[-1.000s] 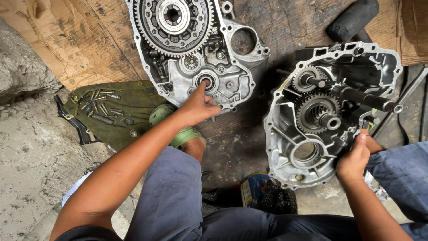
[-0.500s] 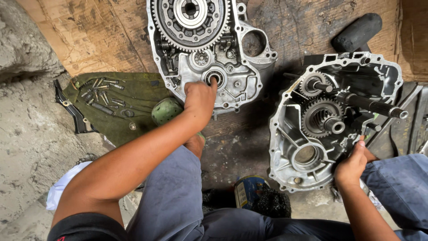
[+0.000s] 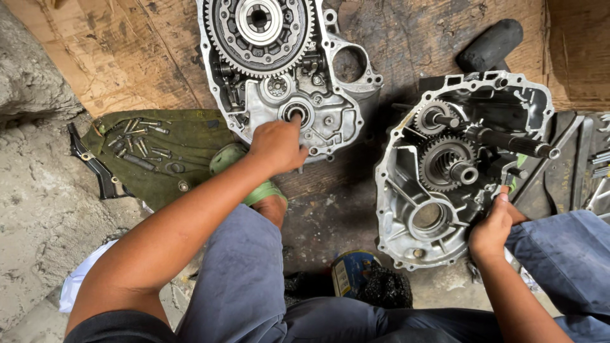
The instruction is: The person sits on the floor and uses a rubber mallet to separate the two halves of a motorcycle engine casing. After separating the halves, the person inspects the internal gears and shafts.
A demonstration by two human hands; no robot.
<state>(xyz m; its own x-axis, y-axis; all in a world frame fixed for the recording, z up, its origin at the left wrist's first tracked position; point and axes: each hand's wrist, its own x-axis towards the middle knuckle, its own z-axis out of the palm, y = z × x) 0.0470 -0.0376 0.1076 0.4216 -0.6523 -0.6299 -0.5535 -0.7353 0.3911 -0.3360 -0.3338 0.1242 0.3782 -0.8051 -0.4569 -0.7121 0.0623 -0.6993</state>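
Two halves of a grey metal engine case lie on stained cardboard. My left hand (image 3: 277,146) rests on the left case half (image 3: 337,121), with a fingertip at the round bearing hole (image 3: 295,114) below the big toothed gear (image 3: 260,32). My right hand (image 3: 492,228) grips the near right rim of the right case half (image 3: 397,184), thumb up by a small part near the shafts. Inside that half stand two gears (image 3: 445,165) and a long shaft (image 3: 515,143).
A green cloth (image 3: 190,143) at left carries several bolts (image 3: 136,146). A black rubber mallet head (image 3: 489,44) lies at the top right. A blue tin (image 3: 349,273) stands between my knees. Tools lie at the far right (image 3: 597,171). Rough concrete lies at left.
My left hand stayed at the bearing hole on the left case half. My right hand kept its hold on the right half's rim. The camera shifted slightly.
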